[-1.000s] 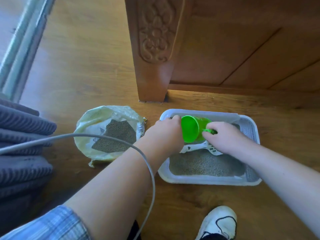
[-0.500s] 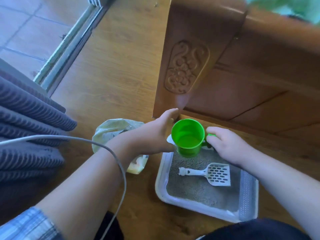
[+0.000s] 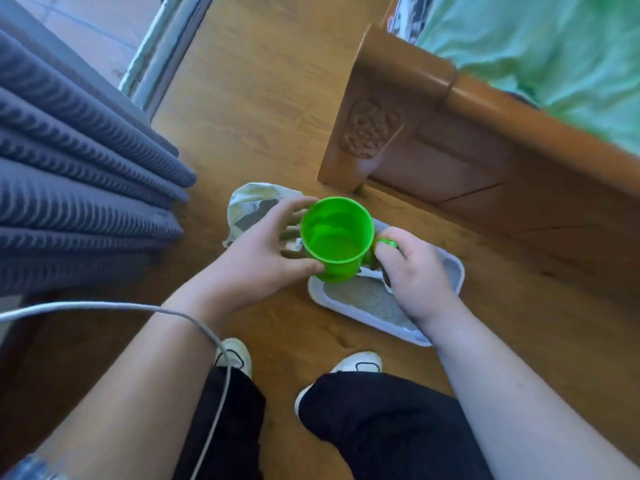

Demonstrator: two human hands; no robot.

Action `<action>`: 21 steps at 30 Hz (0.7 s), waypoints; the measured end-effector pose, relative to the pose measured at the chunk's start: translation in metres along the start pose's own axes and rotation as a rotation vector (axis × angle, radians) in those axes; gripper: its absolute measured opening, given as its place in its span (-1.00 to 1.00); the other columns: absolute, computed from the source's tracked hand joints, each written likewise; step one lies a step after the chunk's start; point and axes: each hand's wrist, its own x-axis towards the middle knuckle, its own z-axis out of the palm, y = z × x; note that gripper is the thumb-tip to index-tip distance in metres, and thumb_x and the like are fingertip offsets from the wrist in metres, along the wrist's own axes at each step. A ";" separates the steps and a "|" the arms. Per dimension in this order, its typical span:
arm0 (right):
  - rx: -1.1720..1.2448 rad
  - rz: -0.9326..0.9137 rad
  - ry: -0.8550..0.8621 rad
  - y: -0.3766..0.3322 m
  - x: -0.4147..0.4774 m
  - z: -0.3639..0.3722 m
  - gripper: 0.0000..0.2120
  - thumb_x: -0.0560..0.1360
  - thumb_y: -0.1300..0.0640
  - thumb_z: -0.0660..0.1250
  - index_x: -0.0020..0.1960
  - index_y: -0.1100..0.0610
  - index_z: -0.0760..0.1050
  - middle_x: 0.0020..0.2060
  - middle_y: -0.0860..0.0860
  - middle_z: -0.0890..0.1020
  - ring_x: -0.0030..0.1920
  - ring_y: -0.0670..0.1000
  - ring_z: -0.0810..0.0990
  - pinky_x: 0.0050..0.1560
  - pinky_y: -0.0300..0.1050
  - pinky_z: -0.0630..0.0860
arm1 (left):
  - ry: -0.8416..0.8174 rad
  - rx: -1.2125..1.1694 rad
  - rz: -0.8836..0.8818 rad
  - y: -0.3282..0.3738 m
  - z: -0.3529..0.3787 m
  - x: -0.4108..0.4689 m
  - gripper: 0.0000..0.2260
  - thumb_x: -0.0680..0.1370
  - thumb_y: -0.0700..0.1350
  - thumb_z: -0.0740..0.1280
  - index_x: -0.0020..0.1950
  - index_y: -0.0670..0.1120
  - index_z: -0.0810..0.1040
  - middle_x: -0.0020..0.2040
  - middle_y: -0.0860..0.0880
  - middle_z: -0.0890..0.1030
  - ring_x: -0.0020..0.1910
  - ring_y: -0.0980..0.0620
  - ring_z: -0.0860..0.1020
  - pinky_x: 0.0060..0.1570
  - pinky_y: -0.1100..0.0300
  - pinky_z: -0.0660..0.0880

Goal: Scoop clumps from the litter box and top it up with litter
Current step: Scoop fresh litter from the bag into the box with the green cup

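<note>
Two hands secure the green cup [image 3: 336, 237] upright: right hand [image 3: 415, 278] pinches its handle [image 3: 386, 244], left hand [image 3: 256, 258] curls round its wall, probably for steadiness. The litter box [image 3: 453, 271] lies below the grip.

The green cup [image 3: 336, 237] has lifted off the litter box [image 3: 455, 271] — upright now, left hand [image 3: 256, 261] newly gripping it at nine o'clock.

1. A home bedroom: a carved wooden bed frame [image 3: 415, 157] stands at far right, with green bedding [image 3: 554, 64] spread on top.
2. Grey ribbed curtains [image 3: 79, 174] hang at left, beside a metal sliding-door track [image 3: 166, 46] at the far left.
3. Wood-plank flooring [image 3: 263, 109] runs throughout; a cat's litter box [image 3: 453, 268] and an open litter bag [image 3: 252, 199] sit on it near the bed's corner post.
</note>
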 end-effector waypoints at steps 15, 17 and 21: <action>0.134 -0.243 -0.022 -0.430 -0.228 -0.093 -0.74 0.50 0.04 0.19 -0.25 0.19 0.46 -0.42 0.01 0.47 -0.36 -0.06 0.42 -0.29 -0.07 0.34 | 0.144 -0.028 0.196 0.321 -0.144 -0.305 -0.54 0.49 -0.13 0.48 0.26 0.26 0.43 0.20 0.12 0.60 0.15 0.18 0.60 0.07 0.14 0.59; 0.191 -0.279 -0.040 -0.470 -0.247 -0.089 -0.73 0.47 -0.01 0.23 -0.17 0.20 0.51 -0.33 0.21 0.54 -0.28 0.18 0.52 -0.19 0.15 0.47 | 0.191 -0.060 0.253 0.348 -0.160 -0.342 -0.54 0.41 0.01 0.49 0.27 0.21 0.46 0.20 0.09 0.60 0.14 0.11 0.62 0.02 0.15 0.55; 0.196 -0.399 -0.072 -0.536 -0.278 -0.084 -0.81 0.42 -0.02 0.23 -0.26 0.04 0.53 -0.39 0.00 0.53 -0.36 0.03 0.45 -0.33 -0.08 0.44 | 0.364 -0.196 0.359 0.379 -0.182 -0.407 -0.53 0.35 -0.04 0.52 0.22 0.08 0.49 0.11 0.13 0.63 0.07 0.08 0.64 0.01 0.13 0.57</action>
